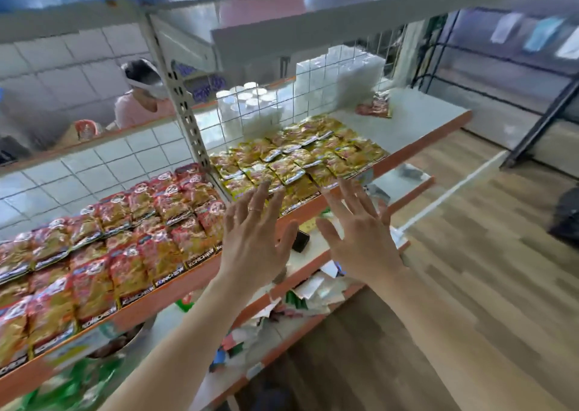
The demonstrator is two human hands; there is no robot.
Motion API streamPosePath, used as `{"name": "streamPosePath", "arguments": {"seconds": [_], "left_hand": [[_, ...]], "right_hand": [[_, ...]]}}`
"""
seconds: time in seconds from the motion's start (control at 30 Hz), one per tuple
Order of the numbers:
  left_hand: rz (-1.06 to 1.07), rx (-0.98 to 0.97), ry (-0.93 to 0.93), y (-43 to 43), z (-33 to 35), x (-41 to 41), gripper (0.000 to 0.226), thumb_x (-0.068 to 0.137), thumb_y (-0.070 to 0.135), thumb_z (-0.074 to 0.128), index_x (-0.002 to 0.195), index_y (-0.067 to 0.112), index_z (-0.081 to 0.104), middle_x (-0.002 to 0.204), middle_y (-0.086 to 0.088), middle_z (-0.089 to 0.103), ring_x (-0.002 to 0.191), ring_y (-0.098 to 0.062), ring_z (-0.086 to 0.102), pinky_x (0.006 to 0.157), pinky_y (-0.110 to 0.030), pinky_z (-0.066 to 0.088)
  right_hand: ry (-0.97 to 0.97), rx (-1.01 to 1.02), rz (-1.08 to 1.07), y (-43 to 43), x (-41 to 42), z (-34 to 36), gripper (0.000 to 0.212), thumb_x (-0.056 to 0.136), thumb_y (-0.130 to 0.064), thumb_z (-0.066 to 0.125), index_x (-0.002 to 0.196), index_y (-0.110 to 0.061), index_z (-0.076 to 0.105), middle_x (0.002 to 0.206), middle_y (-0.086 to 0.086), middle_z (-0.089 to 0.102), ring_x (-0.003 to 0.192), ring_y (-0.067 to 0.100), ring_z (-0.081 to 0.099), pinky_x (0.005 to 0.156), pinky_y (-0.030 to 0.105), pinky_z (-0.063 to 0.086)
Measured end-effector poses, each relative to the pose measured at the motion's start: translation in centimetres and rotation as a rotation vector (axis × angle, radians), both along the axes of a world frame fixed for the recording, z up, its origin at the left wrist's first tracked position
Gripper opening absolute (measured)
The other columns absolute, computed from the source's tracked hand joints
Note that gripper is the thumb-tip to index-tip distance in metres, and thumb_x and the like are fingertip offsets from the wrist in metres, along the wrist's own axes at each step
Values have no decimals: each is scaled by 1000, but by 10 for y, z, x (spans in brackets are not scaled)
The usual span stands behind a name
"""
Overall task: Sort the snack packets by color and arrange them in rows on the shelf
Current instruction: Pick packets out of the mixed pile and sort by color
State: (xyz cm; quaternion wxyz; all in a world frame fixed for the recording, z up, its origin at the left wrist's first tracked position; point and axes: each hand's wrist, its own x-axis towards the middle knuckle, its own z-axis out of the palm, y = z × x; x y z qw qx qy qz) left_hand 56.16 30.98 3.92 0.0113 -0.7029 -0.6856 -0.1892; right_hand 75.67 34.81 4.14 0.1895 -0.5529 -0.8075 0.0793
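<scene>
- Forearms [175,348] are slanting up from the bottom edge of my feed toward the shelf [175,288].
- I am seeing the left hand [255,238] spread wide with its back to the camera, fingers straight and gripping nothing. A ring [255,209] is sitting on one finger.
- I am seeing the right hand [360,238] just beside it, not touching it, splayed the same way and holding nothing.
- Fingertips [264,188] of both hands are overlapping the front edge of the gold packets [297,157]. I cannot tell whether they are touching them.
- Gold packets are lying flat in rows on the shelf section to the right of the post [185,103].
- Red packets [125,238] are filling the section to the left of the post in overlapping rows, right up to the orange front lip.
- One lone packet [374,108] is lying at the far right back of the shelf, well apart from the gold rows.
- White cups [247,103] are standing stacked behind a wire grid, beyond the gold packets.
- Under the hands, a lower shelf [316,247] is carrying loose papers and a small black box [300,240].
- Left of the post, a person [141,103] in pink is standing behind the shelving.
- Wood-plank floor [470,254] is showing on the right.
</scene>
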Motion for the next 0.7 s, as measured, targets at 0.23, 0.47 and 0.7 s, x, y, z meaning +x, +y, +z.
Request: {"name": "streamPosePath", "arguments": {"seconds": [0.23, 0.47, 0.7], "left_hand": [[-95, 6, -6, 61, -2, 28, 68, 97, 62, 25, 154, 27, 36, 165, 0, 24, 148, -30, 25, 118, -53, 20], [-173, 41, -38, 122, -2, 40, 66, 98, 62, 26, 153, 27, 38, 164, -1, 28, 146, -30, 27, 116, -55, 24], [-205, 32, -65, 170, -5, 62, 65, 99, 62, 29, 153, 27, 37, 164, -1, 28, 148, -30, 24, 118, -57, 22]], "right_hand": [[17, 16, -104, 42, 27, 3, 74, 90, -68, 12, 155, -35, 28, 165, -10, 3, 154, 15, 2, 121, 48, -4], [12, 25, -179, 91, 42, 7, 73, 92, -67, 14, 155, -33, 30, 166, -5, 11, 154, 16, 4, 122, 54, 3], [-9, -11, -256, 120, 69, 6, 75, 91, -68, 9, 155, -35, 26, 167, -8, 6, 154, 14, 0, 121, 53, 0]]}}
